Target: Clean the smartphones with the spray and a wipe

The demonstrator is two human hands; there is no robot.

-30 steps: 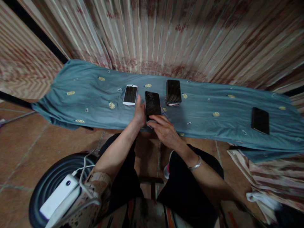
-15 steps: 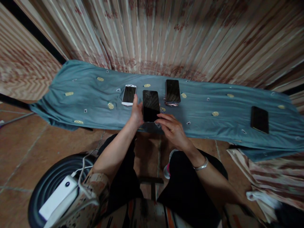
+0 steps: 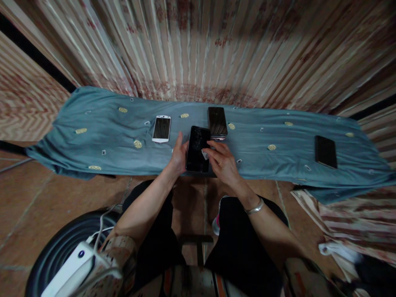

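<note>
A: What does the left hand [image 3: 178, 154] have?
B: Its grip is closed on the left edge of the black cracked-screen phone [image 3: 198, 149], raised at the near edge of the teal patterned cloth [image 3: 102, 136]
A: The right hand [image 3: 222, 163]?
B: Fingertips pinch something small and white on the screen; the black stacked phones [image 3: 217, 122] lie just beyond

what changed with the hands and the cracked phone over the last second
The right hand moved from the bottom edge of the cracked black phone up onto its screen, now pinching a small pale scrap there. The left hand kept its grip on the phone's left edge. The white phone, the dark phone stack and the far-right black phone stayed on the teal cloth.
</note>
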